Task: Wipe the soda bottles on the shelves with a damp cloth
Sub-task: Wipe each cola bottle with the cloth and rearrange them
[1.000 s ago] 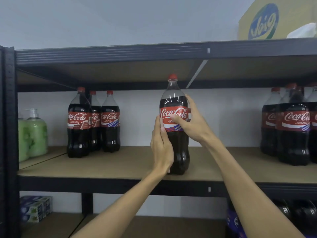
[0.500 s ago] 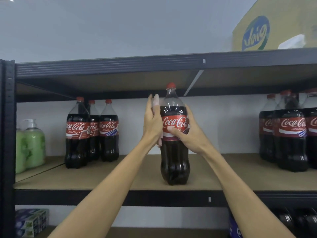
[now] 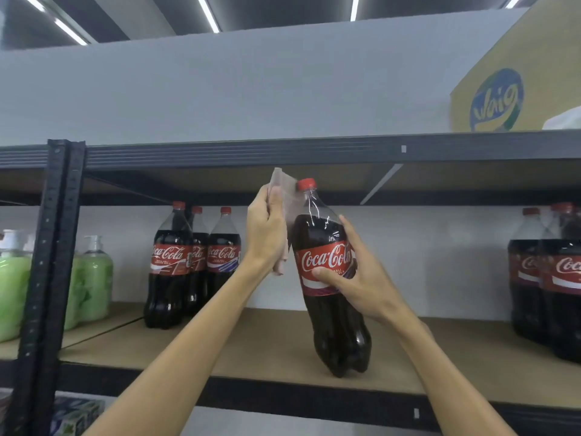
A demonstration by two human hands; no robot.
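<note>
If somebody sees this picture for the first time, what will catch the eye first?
First comes the tilted cola bottle in the middle of the shelf, gripped around its middle by the right hand. Next is the left hand beside the bottle's neck, holding a pale cloth up near the red cap. Then there is the big yellow box above, at the far right.

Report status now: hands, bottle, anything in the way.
Right hand grips bottle at label; bottle tilted, base on shelf. Left hand holds cloth at its neck. Upper beam close above cap; other bottles apart.
</note>
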